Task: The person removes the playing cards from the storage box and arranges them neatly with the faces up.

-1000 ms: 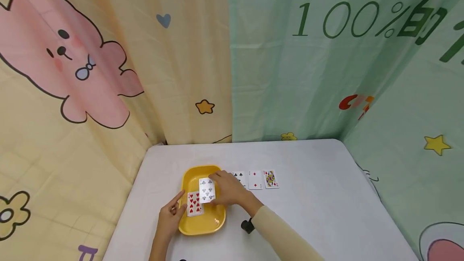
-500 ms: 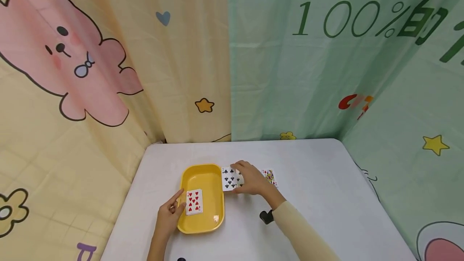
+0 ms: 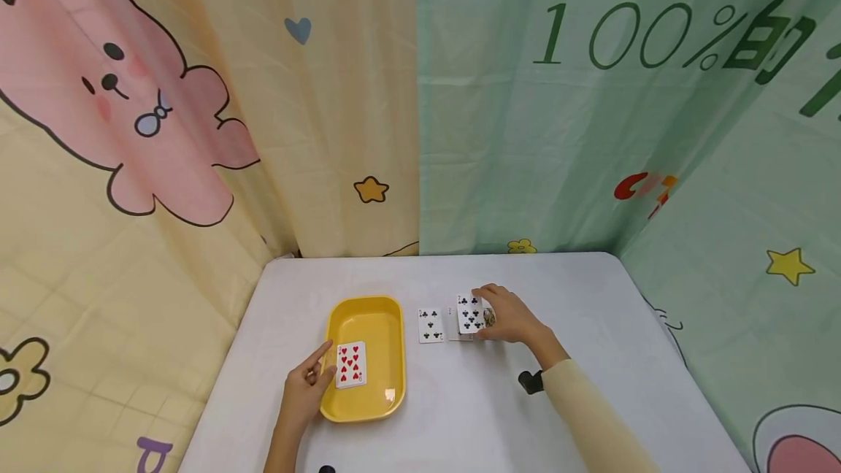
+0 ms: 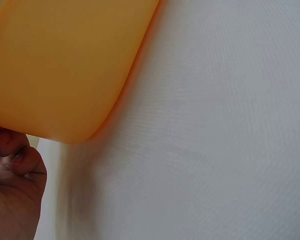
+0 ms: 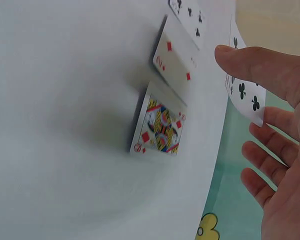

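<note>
L hand (image 3: pixel 304 391) pinches left rim of yellow rounded plastic tray (image 3: pixel 376 385); light hold prob. enough. R hand (image 3: pixel 515 320) grips white rectangular clubs card (image 3: pixel 469 317) by opp. edges, above white two-of-diamonds card (image 5: pixel 176 61); best level, w/o bending.

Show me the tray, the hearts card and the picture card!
Tray (image 3: pixel 382 345): head view, bare floor.
Hearts card (image 3: pixel 351 365): head view, middle of its face.
Picture card (image 5: pixel 161 126): right wrist view, middle of its face.

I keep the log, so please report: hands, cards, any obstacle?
Right hand holds clubs card above table. Left hand grips yellow tray by its edge. Nothing visibly in the way.
</note>
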Tool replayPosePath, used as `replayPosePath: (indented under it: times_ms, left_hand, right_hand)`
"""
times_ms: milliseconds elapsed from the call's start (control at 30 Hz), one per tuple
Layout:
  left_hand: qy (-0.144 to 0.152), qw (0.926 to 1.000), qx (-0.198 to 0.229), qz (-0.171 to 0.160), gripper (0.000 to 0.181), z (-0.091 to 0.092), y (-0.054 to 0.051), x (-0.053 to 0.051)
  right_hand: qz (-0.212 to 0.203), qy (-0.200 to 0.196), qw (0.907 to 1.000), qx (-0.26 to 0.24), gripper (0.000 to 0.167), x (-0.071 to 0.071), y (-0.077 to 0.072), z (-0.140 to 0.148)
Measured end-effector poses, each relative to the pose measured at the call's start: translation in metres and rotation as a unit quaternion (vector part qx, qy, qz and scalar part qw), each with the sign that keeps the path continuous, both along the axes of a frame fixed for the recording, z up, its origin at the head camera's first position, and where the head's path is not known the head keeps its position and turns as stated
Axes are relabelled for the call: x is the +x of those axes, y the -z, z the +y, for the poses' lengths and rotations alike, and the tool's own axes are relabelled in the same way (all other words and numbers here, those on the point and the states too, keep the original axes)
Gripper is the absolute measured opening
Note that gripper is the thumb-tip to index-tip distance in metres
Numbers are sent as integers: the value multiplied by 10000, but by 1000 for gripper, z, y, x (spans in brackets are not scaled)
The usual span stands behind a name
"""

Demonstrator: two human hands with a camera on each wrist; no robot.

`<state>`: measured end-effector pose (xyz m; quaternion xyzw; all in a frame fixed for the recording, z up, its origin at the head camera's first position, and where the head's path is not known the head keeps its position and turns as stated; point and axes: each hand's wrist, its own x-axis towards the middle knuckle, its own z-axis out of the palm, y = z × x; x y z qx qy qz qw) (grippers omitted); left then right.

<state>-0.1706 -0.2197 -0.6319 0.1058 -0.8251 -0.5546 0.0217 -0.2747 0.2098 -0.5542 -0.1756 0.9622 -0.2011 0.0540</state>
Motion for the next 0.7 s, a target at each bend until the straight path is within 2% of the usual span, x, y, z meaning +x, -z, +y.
replayPosePath:
  times_ms: [233, 400, 567, 700]
  left_hand:
    - [-27, 10000, -18, 62, 48, 1, -1, 0]
    - [-24, 9999, -27, 96, 49, 1, 0, 0]
    - [-65, 9999, 23, 107, 49, 2, 2, 0]
    - [-76, 9998, 42, 154, 49, 1, 4, 0]
  right_hand:
    - [-261, 350, 9988, 205, 87, -2, 13, 36]
    - [-288, 479, 9977, 395, 86, -2, 21, 57]
    - [-451, 548, 9957, 591, 87, -4, 32, 73]
    - [-701, 611, 9943, 524, 88, -7, 41, 81]
